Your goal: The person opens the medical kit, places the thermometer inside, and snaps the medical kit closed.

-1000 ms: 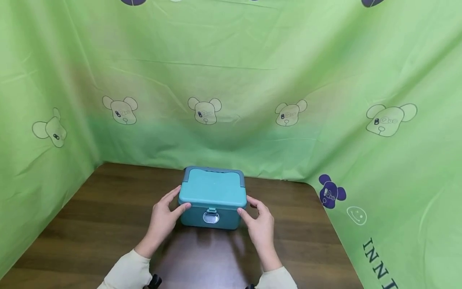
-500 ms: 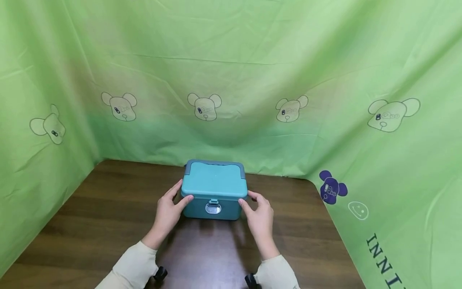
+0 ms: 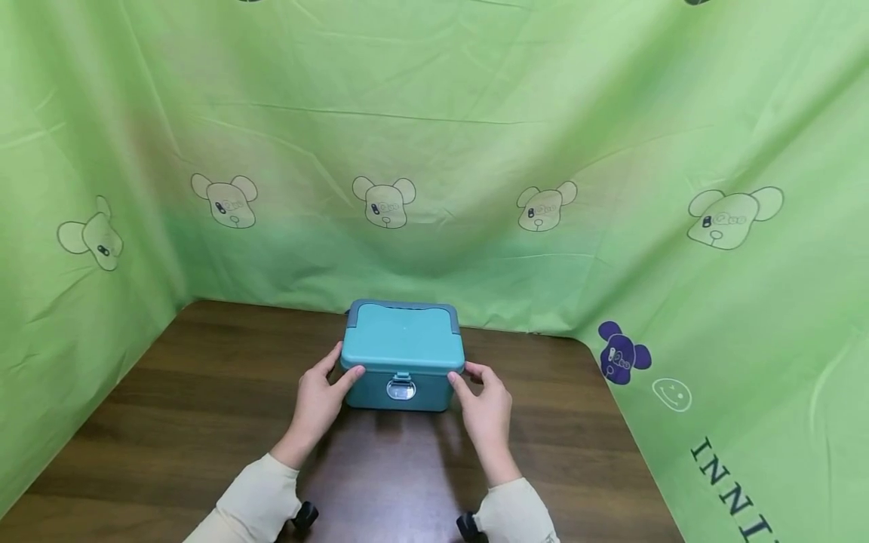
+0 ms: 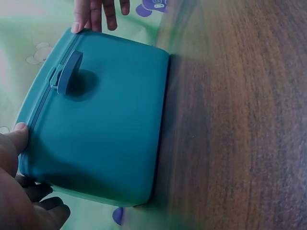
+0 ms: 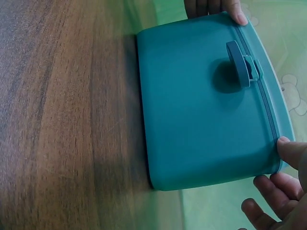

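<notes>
A teal lidded box [image 3: 402, 337] stands on the wooden table close to the back edge, lid down. From its front sticks out a latch flap [image 3: 400, 388], tilted away from the wall in both wrist views. My left hand [image 3: 316, 403] grips the front left corner, thumb on the front at the lid's rim, fingers along the side. On the opposite corner my right hand [image 3: 487, 415] holds the box the same way; in the right wrist view some of its fingers [image 5: 261, 214] stand off the side. The inside is hidden.
A green cloth backdrop [image 3: 434, 256] printed with bear heads hangs behind the table and on both sides. The brown tabletop [image 3: 224, 392] spreads left, right and in front of the box. Black wrist gear [image 3: 305, 516] shows at the sleeves.
Over the last second both hands have shifted the box slightly back toward the backdrop. The view has also tilted a little. Since half a second ago, hands and box have hardly moved.
</notes>
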The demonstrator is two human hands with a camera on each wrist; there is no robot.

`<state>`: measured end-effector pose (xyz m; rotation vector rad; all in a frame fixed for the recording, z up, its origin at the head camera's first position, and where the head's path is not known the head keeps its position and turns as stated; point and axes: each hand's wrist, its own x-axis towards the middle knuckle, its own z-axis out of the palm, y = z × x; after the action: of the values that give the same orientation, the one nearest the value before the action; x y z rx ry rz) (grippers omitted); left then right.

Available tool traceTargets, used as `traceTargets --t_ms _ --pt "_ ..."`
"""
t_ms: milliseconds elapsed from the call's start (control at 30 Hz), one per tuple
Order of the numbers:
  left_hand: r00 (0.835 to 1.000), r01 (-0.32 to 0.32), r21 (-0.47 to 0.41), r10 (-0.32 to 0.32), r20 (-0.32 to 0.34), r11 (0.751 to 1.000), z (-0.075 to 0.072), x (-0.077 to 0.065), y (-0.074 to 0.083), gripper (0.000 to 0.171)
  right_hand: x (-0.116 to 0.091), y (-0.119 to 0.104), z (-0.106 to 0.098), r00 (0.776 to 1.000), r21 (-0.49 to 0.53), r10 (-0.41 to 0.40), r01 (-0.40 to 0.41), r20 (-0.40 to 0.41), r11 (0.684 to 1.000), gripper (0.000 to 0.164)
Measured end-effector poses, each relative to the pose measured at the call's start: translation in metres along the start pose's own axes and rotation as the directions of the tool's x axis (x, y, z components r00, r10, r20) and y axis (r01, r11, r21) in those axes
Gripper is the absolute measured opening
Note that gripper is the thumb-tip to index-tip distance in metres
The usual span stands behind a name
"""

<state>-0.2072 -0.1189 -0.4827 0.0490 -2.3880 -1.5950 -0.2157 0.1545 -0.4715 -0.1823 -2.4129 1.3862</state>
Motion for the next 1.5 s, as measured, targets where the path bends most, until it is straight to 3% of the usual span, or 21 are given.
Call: traceTargets --t_ms 300,500,667,767,967,1133,1500 --pt "1.000 -0.007 0.004 0.007 -0.008 1.000 0.001 0.003 -0.007 0.082 -0.009 0.002 0.008 0.996 -0.044 0.047 -0.050 -0.071 0.998 0.029" --pt "1.000 -0.015 0.008 0.015 0.004 1.000 0.005 0.002 -0.017 0.088 -0.030 0.000 0.019 0.998 -0.050 -0.005 0.001 -0.065 0.999 0.021" --pt "1.000 -0.018 0.015 0.019 -0.007 1.000 0.006 0.002 -0.023 0.089 -0.045 -0.004 0.036 0.994 -0.033 -0.101 0.100 -0.028 0.994 0.033" --pt "1.000 -0.021 0.029 0.022 -0.009 0.999 0.005 0.003 -0.025 0.089 -0.052 -0.007 0.046 0.993 -0.035 -0.120 0.119 -0.018 0.992 0.039" --pt "0.999 -0.038 0.033 0.038 -0.010 0.999 0.004 0.004 -0.023 0.085 -0.062 -0.014 0.064 0.997 -0.068 -0.070 0.069 -0.021 0.995 0.049" --pt "0.999 -0.046 0.034 0.046 -0.014 0.998 0.005 0.004 -0.021 0.083 -0.064 -0.018 0.073 0.997 -0.010 -0.067 0.066 -0.040 0.998 0.050" --pt "0.998 -0.046 0.016 0.046 -0.031 0.999 0.010 0.002 -0.020 0.080 -0.071 -0.022 0.089 0.987 0.050 -0.030 0.038 -0.157 0.998 0.055"
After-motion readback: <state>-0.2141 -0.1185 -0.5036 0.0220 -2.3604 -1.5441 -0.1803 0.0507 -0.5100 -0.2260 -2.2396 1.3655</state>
